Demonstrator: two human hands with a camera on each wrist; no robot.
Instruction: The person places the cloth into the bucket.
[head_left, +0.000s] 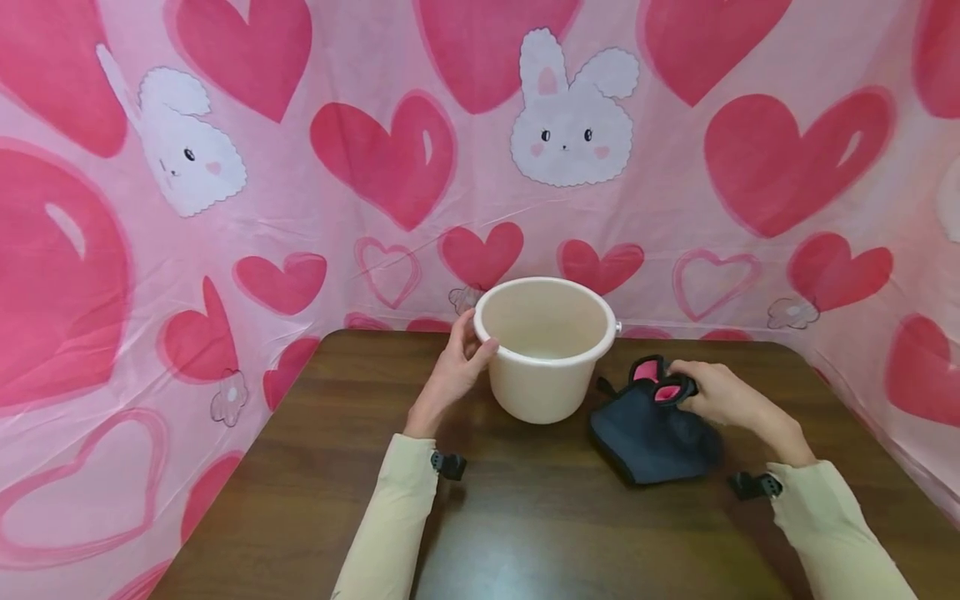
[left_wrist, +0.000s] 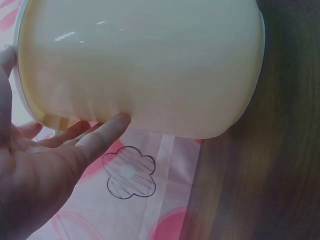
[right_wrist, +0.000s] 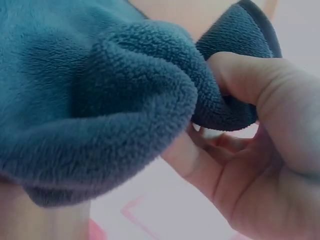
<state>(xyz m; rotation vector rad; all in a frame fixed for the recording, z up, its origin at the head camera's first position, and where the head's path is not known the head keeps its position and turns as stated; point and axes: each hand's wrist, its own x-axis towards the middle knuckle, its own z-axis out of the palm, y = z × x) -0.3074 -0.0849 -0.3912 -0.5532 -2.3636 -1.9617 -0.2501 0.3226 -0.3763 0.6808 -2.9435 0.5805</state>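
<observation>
Head view: cream, round plastic bucket [head_left: 536, 387] upright on the dark brown wood-grain desk [head_left: 337, 500], directly right of the left grip [head_left: 456, 364]. Left grip spread, thumb at the near side of the rim; reads as bracing rather than clenching. Right grip [head_left: 711, 390] has hold of an ear of a dark blue-grey plush cloth item with pink-lined, black-edged ears [head_left: 645, 442]. Body of the item is below and left of that grip, just beside the bucket. Contact between cloth and bucket: cannot tell. Whether its lower edge bears on the desk: cannot tell.

Left wrist view: fingers nearly straight, well apart from the thumb, a fingertip against the bucket's outer wall.

Right wrist view: thumb and fingers pinched on a fold of plush; the rest bulges ahead of the grip.

Progress (judged): partway. Done: bucket steadied, cloth item taken up by the ear. Left: cloth item is outside the bucket and not released; both grips are to be freed. Its final place cannot be told from these views.
</observation>
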